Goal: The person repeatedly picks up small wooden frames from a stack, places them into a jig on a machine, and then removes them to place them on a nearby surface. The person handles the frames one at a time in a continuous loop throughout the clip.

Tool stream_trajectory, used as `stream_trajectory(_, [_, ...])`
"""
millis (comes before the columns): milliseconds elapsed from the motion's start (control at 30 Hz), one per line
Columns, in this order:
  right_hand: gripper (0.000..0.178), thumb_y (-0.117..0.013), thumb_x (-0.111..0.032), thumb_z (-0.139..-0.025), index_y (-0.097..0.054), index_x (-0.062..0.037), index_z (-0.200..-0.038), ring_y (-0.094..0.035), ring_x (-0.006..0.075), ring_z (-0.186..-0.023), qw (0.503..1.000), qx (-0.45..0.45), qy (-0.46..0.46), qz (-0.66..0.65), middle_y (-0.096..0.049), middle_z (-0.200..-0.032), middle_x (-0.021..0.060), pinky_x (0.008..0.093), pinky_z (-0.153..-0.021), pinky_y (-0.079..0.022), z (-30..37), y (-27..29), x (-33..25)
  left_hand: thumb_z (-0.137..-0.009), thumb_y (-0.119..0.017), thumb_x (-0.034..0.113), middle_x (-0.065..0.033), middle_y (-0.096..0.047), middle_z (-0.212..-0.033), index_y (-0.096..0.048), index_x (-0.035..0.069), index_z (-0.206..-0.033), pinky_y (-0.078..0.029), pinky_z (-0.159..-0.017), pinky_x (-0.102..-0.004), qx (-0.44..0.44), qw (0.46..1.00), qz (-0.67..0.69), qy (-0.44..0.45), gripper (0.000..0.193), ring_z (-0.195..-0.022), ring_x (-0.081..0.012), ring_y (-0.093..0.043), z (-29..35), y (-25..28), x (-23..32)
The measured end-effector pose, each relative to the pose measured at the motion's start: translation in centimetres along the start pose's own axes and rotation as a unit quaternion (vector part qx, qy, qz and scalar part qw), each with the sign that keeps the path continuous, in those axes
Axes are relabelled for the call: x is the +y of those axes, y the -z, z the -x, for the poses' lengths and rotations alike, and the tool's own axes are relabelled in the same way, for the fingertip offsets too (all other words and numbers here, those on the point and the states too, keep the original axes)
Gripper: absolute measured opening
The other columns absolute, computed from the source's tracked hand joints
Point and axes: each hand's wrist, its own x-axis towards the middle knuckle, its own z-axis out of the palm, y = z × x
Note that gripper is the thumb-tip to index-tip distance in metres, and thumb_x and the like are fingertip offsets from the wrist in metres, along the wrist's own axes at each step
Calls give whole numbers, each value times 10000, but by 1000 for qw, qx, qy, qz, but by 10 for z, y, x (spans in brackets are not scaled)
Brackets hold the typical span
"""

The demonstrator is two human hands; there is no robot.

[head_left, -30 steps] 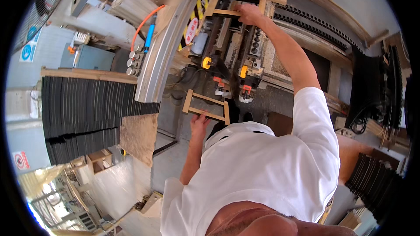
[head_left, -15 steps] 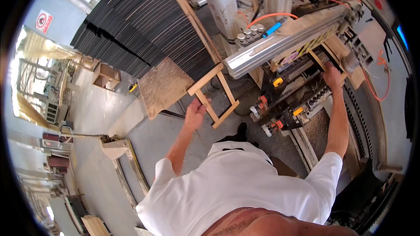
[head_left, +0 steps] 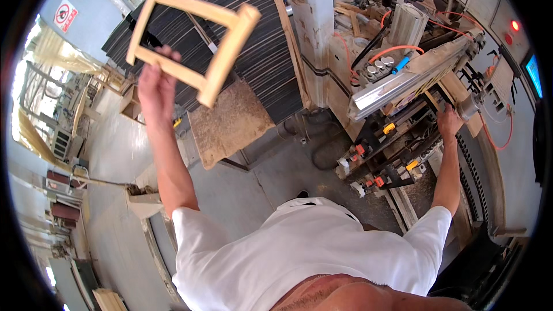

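My left hand [head_left: 154, 83] is raised to the upper left and grips a small pale wooden frame [head_left: 196, 43] by one of its long rails, holding it in the air. My right hand [head_left: 448, 122] reaches out to the right and rests on the metal machine [head_left: 415, 75], just below its long silver beam. I cannot tell whether that hand closes around a part. My white shirt [head_left: 305, 259] fills the lower middle of the view.
A tall stack of dark thin boards [head_left: 259, 34] stands behind the frame, with a chipboard panel [head_left: 230, 124] leaning at its foot. Orange hoses, clamps and a red lamp sit on the machine. Grey concrete floor [head_left: 109, 155] runs down the left.
My left hand has swung the wooden frame up and to the left, from beside the machine toward the board stack. My right hand stays on the machine. My head has turned.
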Motion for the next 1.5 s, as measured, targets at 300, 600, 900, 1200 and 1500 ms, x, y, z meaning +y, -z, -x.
stream_trajectory(300, [322,-663,-167,-847,-614,-32,-1135,-645,279,-790,963,50,-96,-247,-669,-882,144,370,-725,-502,105,42,-116,-976,-465,120,-263,-609,-1051,-480,-99,-1102,-576,-873,-433,-29,993,-36,105,253,-1010,-353,-636,-272,66,-7])
stream_trajectory(600, [288,-601,-148,-902,-609,-16,-1158,-646,179,-916,919,81,-250,-294,-682,-983,107,311,-805,-496,236,54,-109,-887,-595,540,-42,-602,-759,-605,25,-929,-522,-530,-237,70,946,-290,127,516,-642,-134,-622,-275,37,-68])
stream_trajectory(900, [341,-641,-110,-863,-586,-23,-1188,-611,180,-973,903,85,-353,-228,-663,-1053,89,304,-870,-474,358,54,-49,-990,-432,271,-272,-471,-1307,-365,-104,-1341,-409,-1048,-471,181,976,-117,42,518,-1173,-373,-519,-119,9,-127])
stream_trajectory(1200, [422,-692,-268,-786,-577,-72,-1142,-545,338,-1082,855,-53,-492,154,-567,-1180,143,448,-891,-449,535,127,-8,-962,-535,293,-44,-571,-802,-565,57,-997,-491,-620,-261,-30,796,12,604,240,-721,-155,-577,254,42,-344])
stream_trajectory(1500, [414,-665,-250,-798,-546,-91,-1161,-534,346,-1089,837,-61,-543,18,-587,-1133,139,456,-875,-468,624,132,-52,-970,-549,250,-44,-641,-888,-587,49,-1085,-542,-690,-296,-306,716,-147,609,235,-792,-159,-644,349,-145,-331])
